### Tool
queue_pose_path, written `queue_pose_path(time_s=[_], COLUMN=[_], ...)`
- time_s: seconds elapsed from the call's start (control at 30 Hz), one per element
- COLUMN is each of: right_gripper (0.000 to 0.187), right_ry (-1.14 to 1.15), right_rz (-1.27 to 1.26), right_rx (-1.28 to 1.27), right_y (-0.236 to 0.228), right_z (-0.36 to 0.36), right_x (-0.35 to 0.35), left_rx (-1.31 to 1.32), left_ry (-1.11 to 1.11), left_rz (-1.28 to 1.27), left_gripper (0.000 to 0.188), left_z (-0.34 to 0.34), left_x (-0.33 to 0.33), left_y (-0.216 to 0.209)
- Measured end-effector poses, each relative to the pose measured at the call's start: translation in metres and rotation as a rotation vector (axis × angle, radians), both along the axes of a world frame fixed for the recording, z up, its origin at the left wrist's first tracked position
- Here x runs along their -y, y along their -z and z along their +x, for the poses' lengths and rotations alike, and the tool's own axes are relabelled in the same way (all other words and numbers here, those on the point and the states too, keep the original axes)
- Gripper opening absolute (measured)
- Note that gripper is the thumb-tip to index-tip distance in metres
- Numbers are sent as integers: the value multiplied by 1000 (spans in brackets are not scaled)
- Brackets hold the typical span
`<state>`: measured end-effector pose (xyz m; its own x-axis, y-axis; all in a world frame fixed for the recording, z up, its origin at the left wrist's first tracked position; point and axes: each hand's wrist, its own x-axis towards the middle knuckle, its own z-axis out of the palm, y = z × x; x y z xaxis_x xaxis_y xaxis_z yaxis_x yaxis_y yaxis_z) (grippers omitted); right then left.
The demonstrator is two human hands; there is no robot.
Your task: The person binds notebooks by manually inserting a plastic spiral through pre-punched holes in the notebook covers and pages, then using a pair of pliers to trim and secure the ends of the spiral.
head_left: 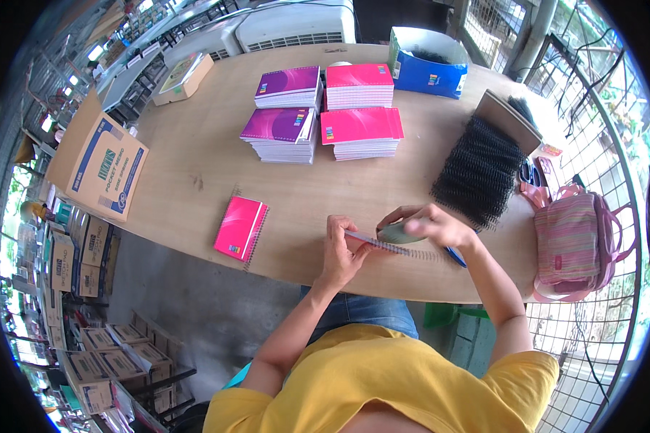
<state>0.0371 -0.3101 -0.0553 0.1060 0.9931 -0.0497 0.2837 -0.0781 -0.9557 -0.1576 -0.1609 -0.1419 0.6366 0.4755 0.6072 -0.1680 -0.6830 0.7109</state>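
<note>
My left hand (337, 252) is closed on a small notebook (361, 237), held nearly edge-on above the table's near edge. A wire coil (422, 254) runs along the notebook's edge and sticks out past its right end. In my right hand (440, 226) is a greyish-green flat thing (397, 232), pressed close to the coil; its kind is hard to make out. Left of my hands, a pink notebook (240, 227) lies flat with a coil through its edge, the coil ends jutting out. A blue handle-like thing (455, 256) lies partly hidden by my right wrist.
Stacks of purple notebooks (278, 124) and pink notebooks (361, 124) stand mid-table. Black coils (480, 169) are heaped at right against a brown board (509, 119). Around the edges are a blue box (430, 76), a cardboard carton (97, 162) and a striped bag (574, 242).
</note>
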Motion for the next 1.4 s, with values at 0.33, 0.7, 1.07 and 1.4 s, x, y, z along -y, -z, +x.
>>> queue_pose_path(time_s=[0.33, 0.7, 1.07, 1.4], right_gripper=[61, 50, 52, 51], right_ry=[188, 85, 87, 469], right_rz=[-17, 37, 64, 94], right_rx=[515, 376, 82, 805], right_y=[-10, 3, -5, 8], right_z=[0, -14, -17, -8], right_x=[-4, -12, -26, 28], left_rx=[21, -35, -10, 71], left_ry=[133, 381, 378, 401], left_rz=[-359, -715, -799, -911], left_gripper=[46, 25, 42, 59], left_z=[-3, -8, -7, -21], left_x=[-3, -39, -37, -38], left_y=[-3, 19, 4, -16])
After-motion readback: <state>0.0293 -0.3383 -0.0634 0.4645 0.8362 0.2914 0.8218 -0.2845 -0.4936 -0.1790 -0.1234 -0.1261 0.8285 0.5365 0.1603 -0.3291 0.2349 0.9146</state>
